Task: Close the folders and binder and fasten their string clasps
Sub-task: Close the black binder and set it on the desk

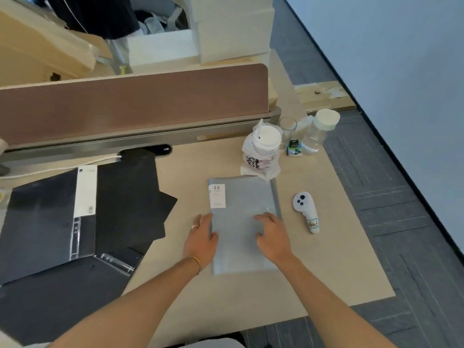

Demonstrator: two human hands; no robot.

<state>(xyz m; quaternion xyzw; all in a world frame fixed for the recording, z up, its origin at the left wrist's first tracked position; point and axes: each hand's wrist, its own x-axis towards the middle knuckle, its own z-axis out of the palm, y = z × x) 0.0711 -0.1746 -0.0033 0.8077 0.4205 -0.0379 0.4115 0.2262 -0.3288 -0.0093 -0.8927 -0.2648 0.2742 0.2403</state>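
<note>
A closed grey folder [242,197] with a white "20" label lies flat on the desk in front of me. My left hand [202,238] rests at its left edge, thumb on the cover, fingers relaxed. On the cover near the right edge my right hand [272,236] lies with its fingers spread. To the left lies an open black binder [42,219] with a white spine label, and black folders [130,197] lie fanned beside and under it. I cannot make out any string clasp.
A lidded cup in a plastic bag [262,151] stands just behind the grey folder, with a glass [287,129] and a clear bottle [320,129] further right. A white controller [305,209] lies right of the folder. A brown divider panel [133,101] bounds the desk's back.
</note>
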